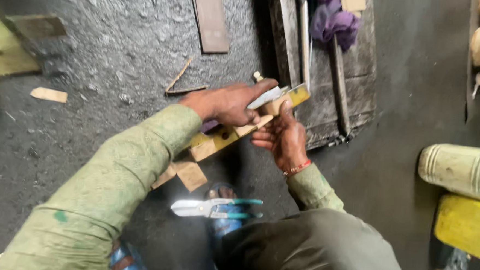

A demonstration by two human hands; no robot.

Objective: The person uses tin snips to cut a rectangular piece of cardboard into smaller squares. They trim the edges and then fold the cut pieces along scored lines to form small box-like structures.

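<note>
Over the dark floor, left hand point(225, 102) is gripping a yellow metal strip point(240, 130) from above; right hand point(285, 136) is pinching its underside, tin snips point(214, 207) lying near.

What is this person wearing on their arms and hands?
Both arms are in long, loose, dusty pale-green sleeves; the left sleeve has a small dark-green spot. The right wrist carries a thin red-orange bangle. The left hand and right hand are bare, without gloves.
</note>
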